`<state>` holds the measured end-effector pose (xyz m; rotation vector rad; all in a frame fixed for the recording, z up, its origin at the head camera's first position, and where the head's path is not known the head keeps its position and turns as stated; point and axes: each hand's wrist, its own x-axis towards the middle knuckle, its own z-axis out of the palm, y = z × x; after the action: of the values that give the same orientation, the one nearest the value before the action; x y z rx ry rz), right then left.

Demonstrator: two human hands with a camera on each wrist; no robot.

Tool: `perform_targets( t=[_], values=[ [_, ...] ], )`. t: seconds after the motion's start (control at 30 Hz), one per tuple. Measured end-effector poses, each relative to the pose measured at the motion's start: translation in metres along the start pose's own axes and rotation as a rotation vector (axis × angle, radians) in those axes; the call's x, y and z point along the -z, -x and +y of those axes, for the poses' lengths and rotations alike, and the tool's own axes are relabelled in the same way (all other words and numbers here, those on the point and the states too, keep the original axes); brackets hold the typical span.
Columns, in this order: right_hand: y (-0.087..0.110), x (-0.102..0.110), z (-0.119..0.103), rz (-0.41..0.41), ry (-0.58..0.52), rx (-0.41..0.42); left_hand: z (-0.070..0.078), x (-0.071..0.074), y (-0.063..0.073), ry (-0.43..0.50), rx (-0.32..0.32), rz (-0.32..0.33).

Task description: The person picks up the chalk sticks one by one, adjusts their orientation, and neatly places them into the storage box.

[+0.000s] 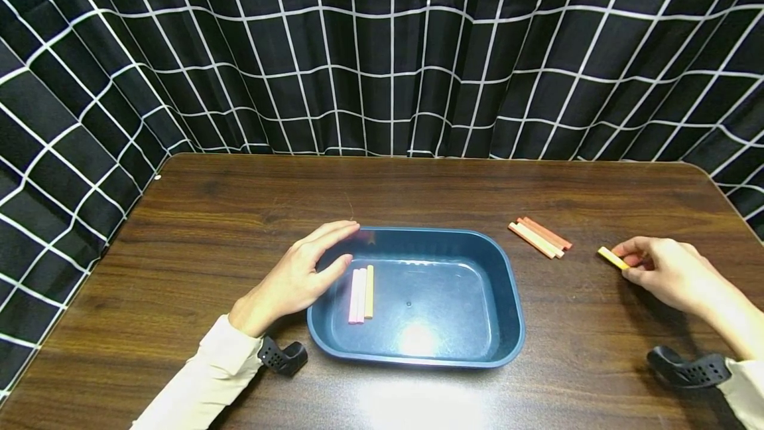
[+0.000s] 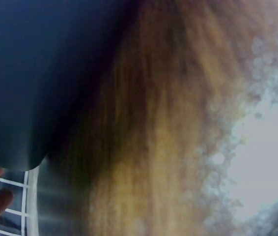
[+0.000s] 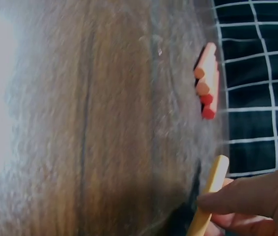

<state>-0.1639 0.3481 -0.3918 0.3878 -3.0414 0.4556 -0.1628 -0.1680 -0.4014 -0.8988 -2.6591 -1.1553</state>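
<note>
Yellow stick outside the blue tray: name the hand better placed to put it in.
Right, I'd judge: the right hand pinches the yellow stick, while the left hand is across at the left end of the blue tray.

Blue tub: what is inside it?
Two pink sticks and a yellow stick lie side by side in the blue tub; the part behind the left hand cannot be seen.

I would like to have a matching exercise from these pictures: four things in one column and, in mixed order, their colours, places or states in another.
Things:
1. pink sticks
2. tub
3. curtain
4. yellow stick outside the tub

Descriptions:
A. black with white lines
B. lying inside the tub
C. in the grip of the right hand
D. blue

Pairs: 1-B, 2-D, 3-A, 4-C
</note>
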Motion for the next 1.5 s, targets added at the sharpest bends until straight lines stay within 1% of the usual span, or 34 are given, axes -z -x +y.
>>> perform_targets(
  t=[0.17,0.27,0.57,0.83,1.03,1.27,1.5],
  values=[
    [-0.001,0.001,-0.01,0.028,-0.064,0.019,0.0,0.0,0.0,0.007,-0.004,0.002],
    [-0.003,0.003,-0.018,0.021,-0.124,0.014,0.0,0.0,0.0,0.007,-0.006,0.004],
    [-0.003,0.008,-0.038,0.013,-0.271,0.043,0.0,0.0,0.0,0.006,0.001,0.0],
    [-0.004,0.014,-0.06,-0.014,-0.349,0.021,0.001,0.0,-0.001,0.004,0.001,0.002],
    [-0.006,0.016,-0.074,-0.04,-0.419,0.037,0.001,0.0,0.0,0.007,0.004,0.0],
    [-0.007,0.016,-0.085,-0.071,-0.463,0.065,0.001,0.0,0.0,0.007,0.003,-0.001],
    [-0.009,0.018,-0.095,-0.088,-0.543,0.085,0.001,0.0,0.0,0.006,0.01,-0.004]
  ],
)
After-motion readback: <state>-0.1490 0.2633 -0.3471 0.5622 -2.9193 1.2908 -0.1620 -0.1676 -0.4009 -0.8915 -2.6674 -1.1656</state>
